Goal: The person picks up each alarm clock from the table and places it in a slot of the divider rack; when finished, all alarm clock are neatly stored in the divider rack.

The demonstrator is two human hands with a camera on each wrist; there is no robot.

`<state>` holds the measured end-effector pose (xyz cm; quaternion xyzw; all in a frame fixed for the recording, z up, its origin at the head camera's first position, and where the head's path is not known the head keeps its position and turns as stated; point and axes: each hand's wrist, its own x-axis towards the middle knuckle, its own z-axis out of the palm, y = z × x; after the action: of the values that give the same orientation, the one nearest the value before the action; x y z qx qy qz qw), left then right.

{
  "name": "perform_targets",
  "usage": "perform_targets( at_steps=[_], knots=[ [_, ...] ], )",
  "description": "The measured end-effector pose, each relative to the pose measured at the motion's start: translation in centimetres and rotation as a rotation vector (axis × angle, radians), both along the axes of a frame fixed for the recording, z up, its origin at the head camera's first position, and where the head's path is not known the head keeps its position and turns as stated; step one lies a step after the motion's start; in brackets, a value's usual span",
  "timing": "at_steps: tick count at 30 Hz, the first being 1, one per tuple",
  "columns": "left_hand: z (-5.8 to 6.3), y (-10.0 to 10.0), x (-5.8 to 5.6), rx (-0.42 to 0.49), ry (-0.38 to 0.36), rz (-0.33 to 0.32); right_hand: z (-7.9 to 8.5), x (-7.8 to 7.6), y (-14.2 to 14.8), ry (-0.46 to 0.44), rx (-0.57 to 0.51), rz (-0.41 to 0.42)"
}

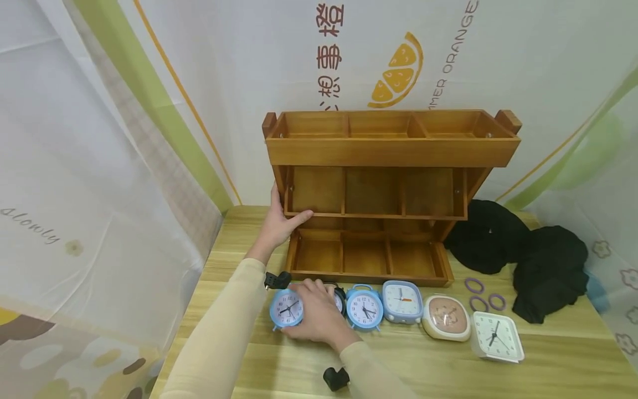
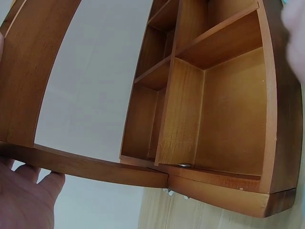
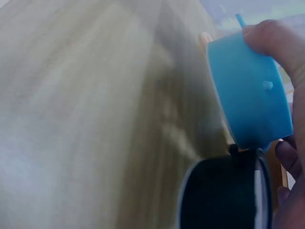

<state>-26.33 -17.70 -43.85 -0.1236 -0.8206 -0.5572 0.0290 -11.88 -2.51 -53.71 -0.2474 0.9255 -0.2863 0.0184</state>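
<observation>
A wooden tiered box (image 1: 394, 152) stands spread out, its three divided trays stepped one above another. At its left side, my left hand (image 1: 279, 227) grips the frame, thumb over the middle tray's front edge; in the left wrist view, fingers (image 2: 50, 186) touch a wooden side strip. My right hand (image 1: 319, 313) holds a light-blue alarm clock (image 1: 286, 308) at the left end of a row of clocks, the thumb on its rim in the right wrist view. Close beside it, a black alarm clock (image 3: 214, 195) is partly hidden behind that hand in the head view.
Rightward along the row stand another blue alarm clock (image 1: 365, 308), a blue square clock (image 1: 401, 318), a cream clock (image 1: 436, 328) and a white square clock (image 1: 497, 338). Purple rings (image 1: 479, 303) lie near black cloth (image 1: 548, 277) on the right. A printed curtain (image 1: 239, 66) hangs behind.
</observation>
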Motion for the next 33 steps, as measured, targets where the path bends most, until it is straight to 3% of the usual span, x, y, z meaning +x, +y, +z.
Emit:
perform_targets(
  at_steps=[10, 16, 20, 26, 33],
  knots=[
    [0.0, -0.1, -0.2, -0.008, 0.021, 0.001, 1.8, -1.6, 1.2, -0.018, -0.122, 0.025],
    [0.1, -0.1, 0.1, -0.029, -0.016, 0.025, 2.8, -3.5, 2.7, -0.033, -0.157, -0.019],
    [-0.1, -0.1, 0.3, -0.028, -0.024, 0.031, 2.9, -4.8, 3.7, -0.072, -0.174, -0.057],
    [-0.1, 0.0, 0.2, 0.023, 0.02, 0.013, 2.6, -6.8, 4.7, -0.102, -0.256, -0.09],
    [-0.1, -0.1, 0.2, -0.001, -0.006, 0.049, 1.9, -8.9, 5.2, -0.106, -0.254, -0.128]
  ],
)
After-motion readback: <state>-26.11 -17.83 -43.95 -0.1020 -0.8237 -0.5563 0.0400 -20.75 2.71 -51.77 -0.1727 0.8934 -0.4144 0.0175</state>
